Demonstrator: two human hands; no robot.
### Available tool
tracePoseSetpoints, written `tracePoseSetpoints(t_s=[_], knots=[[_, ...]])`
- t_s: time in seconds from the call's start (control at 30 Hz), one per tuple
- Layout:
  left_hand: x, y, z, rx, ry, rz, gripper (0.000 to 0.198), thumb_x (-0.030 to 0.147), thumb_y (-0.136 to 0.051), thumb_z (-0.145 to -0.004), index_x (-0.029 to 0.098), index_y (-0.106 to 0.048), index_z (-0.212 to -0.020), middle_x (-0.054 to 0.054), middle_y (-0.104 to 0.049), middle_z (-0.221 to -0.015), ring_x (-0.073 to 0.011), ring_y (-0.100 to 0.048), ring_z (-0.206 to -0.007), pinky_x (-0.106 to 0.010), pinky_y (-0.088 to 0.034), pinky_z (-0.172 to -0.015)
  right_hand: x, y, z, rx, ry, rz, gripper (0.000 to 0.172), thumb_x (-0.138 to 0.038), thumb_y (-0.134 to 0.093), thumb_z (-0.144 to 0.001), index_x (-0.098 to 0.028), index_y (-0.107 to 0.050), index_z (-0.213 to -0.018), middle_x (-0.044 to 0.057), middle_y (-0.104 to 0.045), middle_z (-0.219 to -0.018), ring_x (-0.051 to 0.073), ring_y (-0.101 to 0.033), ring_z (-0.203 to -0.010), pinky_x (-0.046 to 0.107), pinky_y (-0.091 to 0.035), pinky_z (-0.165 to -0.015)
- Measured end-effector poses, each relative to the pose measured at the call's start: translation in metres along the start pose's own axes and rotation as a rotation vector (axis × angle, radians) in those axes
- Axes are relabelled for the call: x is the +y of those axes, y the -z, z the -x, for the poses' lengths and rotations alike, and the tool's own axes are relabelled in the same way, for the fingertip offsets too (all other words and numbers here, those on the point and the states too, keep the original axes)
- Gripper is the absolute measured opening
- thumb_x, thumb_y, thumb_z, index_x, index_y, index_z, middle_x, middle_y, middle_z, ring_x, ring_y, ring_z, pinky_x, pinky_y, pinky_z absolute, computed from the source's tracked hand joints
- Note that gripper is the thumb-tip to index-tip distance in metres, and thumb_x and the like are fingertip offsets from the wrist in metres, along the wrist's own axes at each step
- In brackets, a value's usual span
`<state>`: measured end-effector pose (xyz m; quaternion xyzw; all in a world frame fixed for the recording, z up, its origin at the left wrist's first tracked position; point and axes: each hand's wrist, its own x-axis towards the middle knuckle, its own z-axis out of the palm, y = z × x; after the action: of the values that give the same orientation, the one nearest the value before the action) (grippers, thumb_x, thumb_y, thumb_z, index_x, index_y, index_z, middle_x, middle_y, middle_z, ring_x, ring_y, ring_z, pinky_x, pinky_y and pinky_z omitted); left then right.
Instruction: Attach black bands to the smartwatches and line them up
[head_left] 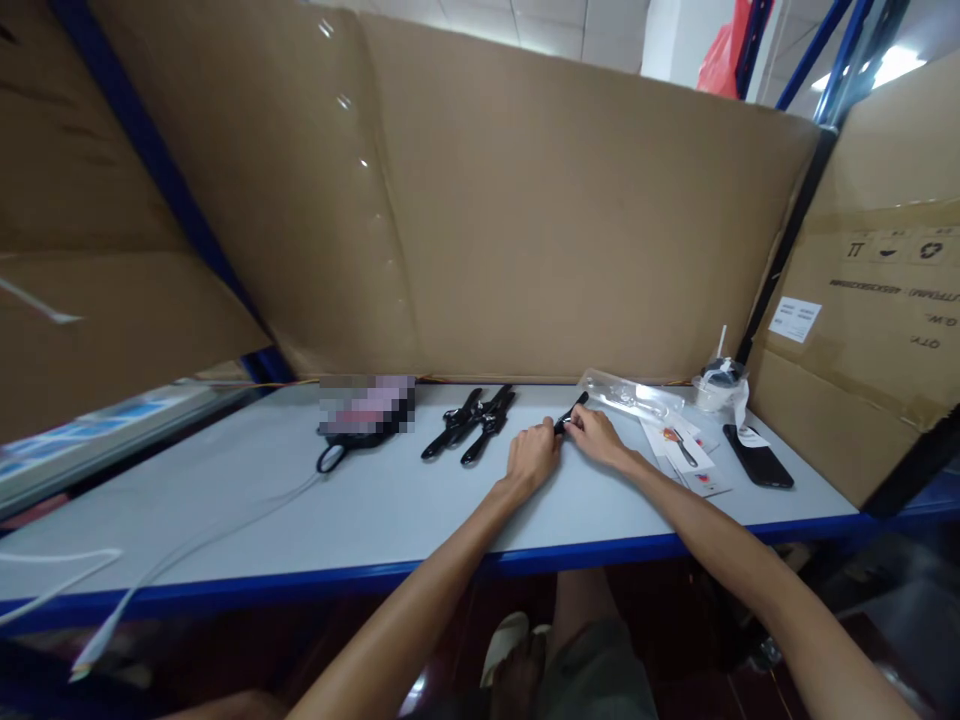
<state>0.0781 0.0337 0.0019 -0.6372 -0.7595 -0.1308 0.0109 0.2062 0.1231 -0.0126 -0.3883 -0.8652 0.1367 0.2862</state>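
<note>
Both hands are on one slim black long-handled tool (577,402), held low over the white table. My left hand (534,452) is closed around its nearer end. Beside it, the fingers of my right hand (596,436) pinch the tool near its middle, and the far end sticks out beyond them. The fingers cover much of the tool, so its exact kind is not clear. To the left of my hands lie several similar black tools (472,420), grouped side by side. A clear plastic sleeve or tray (634,396) lies just beyond my right hand.
Printed cards (679,448) lie right of my right forearm, near a black phone (757,458) and a cup in plastic (721,385). A cabled, partly blurred device (367,412) is at left. Cardboard (585,220) walls the back; the table's blue edge (600,553) runs along the front.
</note>
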Motion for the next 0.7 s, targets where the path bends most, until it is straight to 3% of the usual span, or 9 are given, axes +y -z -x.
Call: tracePoseSetpoints(t_s=[0.23,0.47,0.7], knots=[[0.002,0.002,0.002,-0.009,-0.015,-0.011,0.035,0.034,-0.037,-0.103,0.013,-0.055,-0.123,-0.022,-0.073,-0.109,-0.0336,-0.071,-0.104,-0.04,-0.049,-0.084,0.009,-0.002,-0.006,-0.037,0.046,-0.122,0.014,-0.022,-0.059,-0.09,-0.02,-0.06,-0.076,0.0,-0.067,-0.073,0.015,-0.056,-0.069,0.024,-0.033,-0.063],[0.0,0.006,0.003,-0.011,0.005,0.045,0.035,0.033,-0.034,-0.103,0.015,-0.059,-0.119,-0.021,-0.073,-0.109,-0.0328,-0.07,-0.105,-0.04,-0.049,-0.084,0.001,0.0,-0.014,-0.11,0.009,-0.044,0.019,-0.018,-0.055,-0.088,-0.018,-0.059,-0.069,0.0,-0.065,-0.07,0.014,-0.053,-0.068,0.024,-0.031,-0.061],[-0.006,0.011,0.007,0.017,0.057,0.023,0.031,0.014,-0.035,-0.098,0.014,-0.058,-0.118,-0.02,-0.074,-0.105,-0.0307,-0.072,-0.102,-0.039,-0.049,-0.084,-0.019,0.001,-0.035,-0.299,0.021,0.013,0.027,-0.017,-0.054,-0.089,-0.016,-0.062,-0.063,0.0,-0.063,-0.062,0.013,-0.054,-0.063,0.023,-0.031,-0.059]])
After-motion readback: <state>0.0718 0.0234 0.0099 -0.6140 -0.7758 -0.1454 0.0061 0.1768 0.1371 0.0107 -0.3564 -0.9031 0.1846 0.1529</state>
